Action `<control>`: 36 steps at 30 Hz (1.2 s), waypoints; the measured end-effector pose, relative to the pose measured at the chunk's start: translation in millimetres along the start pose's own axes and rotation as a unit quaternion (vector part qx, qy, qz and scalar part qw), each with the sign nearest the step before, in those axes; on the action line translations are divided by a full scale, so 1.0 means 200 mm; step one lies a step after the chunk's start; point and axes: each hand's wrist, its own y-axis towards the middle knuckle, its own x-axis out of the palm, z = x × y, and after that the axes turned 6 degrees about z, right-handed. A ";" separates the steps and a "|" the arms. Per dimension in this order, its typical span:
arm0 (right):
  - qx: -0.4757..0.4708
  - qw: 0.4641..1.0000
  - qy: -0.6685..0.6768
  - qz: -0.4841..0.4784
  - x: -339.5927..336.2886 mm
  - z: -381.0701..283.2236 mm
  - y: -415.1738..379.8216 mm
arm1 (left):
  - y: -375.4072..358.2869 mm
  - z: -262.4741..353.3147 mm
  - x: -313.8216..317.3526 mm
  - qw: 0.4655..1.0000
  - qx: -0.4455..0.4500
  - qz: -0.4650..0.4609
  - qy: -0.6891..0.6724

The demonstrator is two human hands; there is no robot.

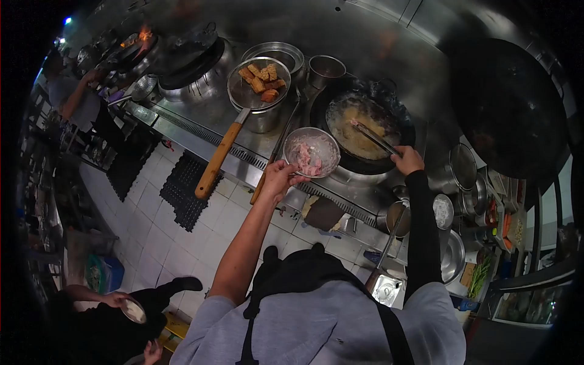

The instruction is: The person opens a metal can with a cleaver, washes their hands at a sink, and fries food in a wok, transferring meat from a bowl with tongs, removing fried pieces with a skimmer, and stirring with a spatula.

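Note:
My left hand (281, 180) grips the rim of a metal bowl (329, 159), which holds pieces of raw pink meat (309, 161). The bowl is held beside the wok, at its left edge. Metal tongs (377, 139) are closed in my right hand (406, 160), and their tips hold a small pink piece over the wok (336, 97). Bubbling yellowish oil (359, 142) fills the wok below the tips.
A strainer (236, 88) with browned pieces rests on a pot at the left, its wooden handle projecting past the counter edge. A large dark wok stands at right. One co-worker is at the far-left stove; another, lower left, holds a small bowl (134, 311).

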 end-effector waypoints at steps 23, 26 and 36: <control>-0.194 0.980 0.011 -0.034 -0.33 -0.56 -0.47 | 0.04 0.04 -0.06 0.998 0.048 0.006 0.044; -0.200 0.978 -0.057 -0.025 -0.17 -0.57 -0.48 | 0.01 0.04 -0.01 0.996 0.063 -0.017 0.055; -0.100 0.994 0.023 0.046 -0.32 -0.44 -0.35 | 0.02 0.05 -0.03 0.999 0.030 0.022 0.031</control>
